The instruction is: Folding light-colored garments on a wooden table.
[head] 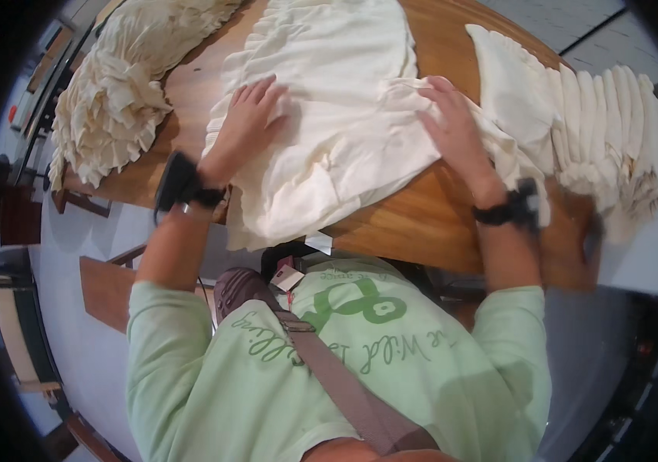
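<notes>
A cream knit cloth piece (335, 133) with a ruffled left edge lies spread over the wooden table (410, 225) before me, its near corner hanging past the table's edge. My left hand (254, 112) rests on the left part of the cloth with its fingers spread, slightly blurred. On the right, my right hand (447, 118) touches a bunched fold of the fabric. Whether its fingers pinch that fold is not clear. Some of the fabric trails out to the right, beyond my right wrist. Each wrist wears a black strap with a device.
A large heap of crumpled cream fabric (115, 86) sits at the table's left. To the right lie a folded cream piece (511, 86) and a row of rolled or folded cream pieces (606, 115). A white surface (647, 254) adjoins at right. A wooden stool (109, 289) stands below left.
</notes>
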A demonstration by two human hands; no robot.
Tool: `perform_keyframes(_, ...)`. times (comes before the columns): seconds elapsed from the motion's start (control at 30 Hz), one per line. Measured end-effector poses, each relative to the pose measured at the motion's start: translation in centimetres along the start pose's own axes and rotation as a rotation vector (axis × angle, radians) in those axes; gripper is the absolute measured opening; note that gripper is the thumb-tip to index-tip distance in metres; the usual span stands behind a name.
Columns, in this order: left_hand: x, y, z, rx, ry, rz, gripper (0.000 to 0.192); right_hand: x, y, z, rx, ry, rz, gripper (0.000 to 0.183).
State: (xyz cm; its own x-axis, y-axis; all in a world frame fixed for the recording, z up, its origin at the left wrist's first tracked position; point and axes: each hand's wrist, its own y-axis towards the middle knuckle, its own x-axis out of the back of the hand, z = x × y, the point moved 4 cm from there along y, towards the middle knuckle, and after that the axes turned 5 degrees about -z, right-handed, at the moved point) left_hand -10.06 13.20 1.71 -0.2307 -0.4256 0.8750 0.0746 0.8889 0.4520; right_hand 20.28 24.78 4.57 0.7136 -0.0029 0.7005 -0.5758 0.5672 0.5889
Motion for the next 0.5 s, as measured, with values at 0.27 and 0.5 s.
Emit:
perform_keyframes(0.27,3.6,-5.1,-11.9,-0.075,-0.299,0.136,0.033,9.5,-6.7,-3.8,-0.271,-0.432,0.165,0.044)
perform_keyframes(0.5,2.4,-6.5,-11.4,-0.010,-0.254,0.091,0.017,11.7,-10.0,-6.1,-0.328,-0.672,-0.019,0.040)
